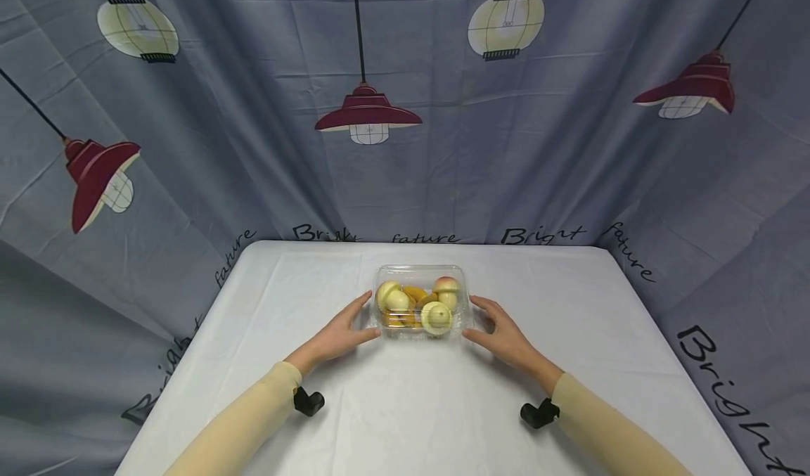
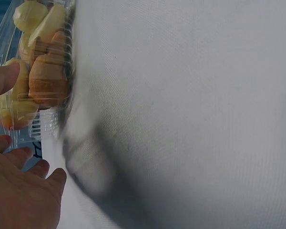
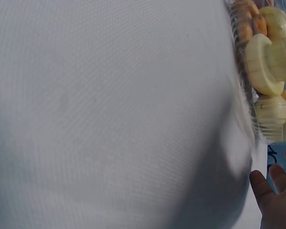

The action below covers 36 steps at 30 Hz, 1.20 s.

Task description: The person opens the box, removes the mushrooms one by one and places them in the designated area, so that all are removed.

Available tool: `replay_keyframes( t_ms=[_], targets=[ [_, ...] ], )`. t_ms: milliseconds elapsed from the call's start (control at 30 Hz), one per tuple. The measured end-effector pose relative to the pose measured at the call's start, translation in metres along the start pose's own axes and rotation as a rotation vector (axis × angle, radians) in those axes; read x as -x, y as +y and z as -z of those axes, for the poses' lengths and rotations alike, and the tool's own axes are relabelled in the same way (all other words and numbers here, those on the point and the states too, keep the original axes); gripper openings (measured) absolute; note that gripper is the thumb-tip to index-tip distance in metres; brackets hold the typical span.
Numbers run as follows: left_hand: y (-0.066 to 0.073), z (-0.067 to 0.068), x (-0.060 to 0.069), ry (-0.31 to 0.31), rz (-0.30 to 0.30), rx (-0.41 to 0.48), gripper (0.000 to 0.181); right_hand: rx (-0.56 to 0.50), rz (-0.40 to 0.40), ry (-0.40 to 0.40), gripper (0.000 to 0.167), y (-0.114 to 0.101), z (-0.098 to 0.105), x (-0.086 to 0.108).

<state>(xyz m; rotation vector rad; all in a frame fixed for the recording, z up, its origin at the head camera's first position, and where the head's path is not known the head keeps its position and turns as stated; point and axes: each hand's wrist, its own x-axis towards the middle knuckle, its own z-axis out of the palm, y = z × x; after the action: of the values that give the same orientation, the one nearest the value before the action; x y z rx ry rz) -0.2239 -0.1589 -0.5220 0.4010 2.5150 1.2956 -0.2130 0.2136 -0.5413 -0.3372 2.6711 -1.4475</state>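
In the head view, a clear box (image 1: 418, 271) is sitting on the white table (image 1: 418, 420), holding pale yellow and orange pieces (image 1: 436, 317). The left hand (image 1: 342, 334) and right hand (image 1: 503, 335) are flanking it, fingers and thumbs parting loosely and gripping nothing; whether fingertips are touching the box is hard to tell. A grey curtain (image 1: 436, 195) is hanging behind. In the left wrist view, the thumb is showing in front of the box, the fingers spreading below. In the right wrist view, a few fingers are pointing up near the box's end.
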Motion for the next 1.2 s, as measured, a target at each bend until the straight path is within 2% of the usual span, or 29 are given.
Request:
replay_keyframes(
  t_ms=[400, 733, 900, 1033, 1200],
  targets=[
    [-0.0023, 0.0001, -0.0005, -0.047, 0.000, 0.162, 0.090, -0.142, -0.085, -0.003, 0.072, -0.0026, -0.0022, 0.0029],
    [-0.0060, -0.0027, -0.0030, -0.007, -0.026, 0.209, 0.087, -0.216, -0.156, -0.001, 0.064, -0.0021, -0.0023, 0.0004],
    [-0.0066, -0.0039, -0.0057, 0.044, 0.009, 0.269, 0.078, -0.243, -0.187, 0.000, 0.059, -0.0025, -0.0029, -0.0003],
    [-0.0056, -0.0036, -0.0073, 0.043, 0.050, 0.316, 0.068, -0.246, -0.177, 0.001, 0.055, -0.0025, -0.0036, -0.0006],
    [-0.0026, -0.0026, -0.0059, 0.042, 0.089, 0.310, 0.060, -0.239, -0.172, 0.010, 0.050, -0.0040, -0.0044, -0.0003]
  ],
)
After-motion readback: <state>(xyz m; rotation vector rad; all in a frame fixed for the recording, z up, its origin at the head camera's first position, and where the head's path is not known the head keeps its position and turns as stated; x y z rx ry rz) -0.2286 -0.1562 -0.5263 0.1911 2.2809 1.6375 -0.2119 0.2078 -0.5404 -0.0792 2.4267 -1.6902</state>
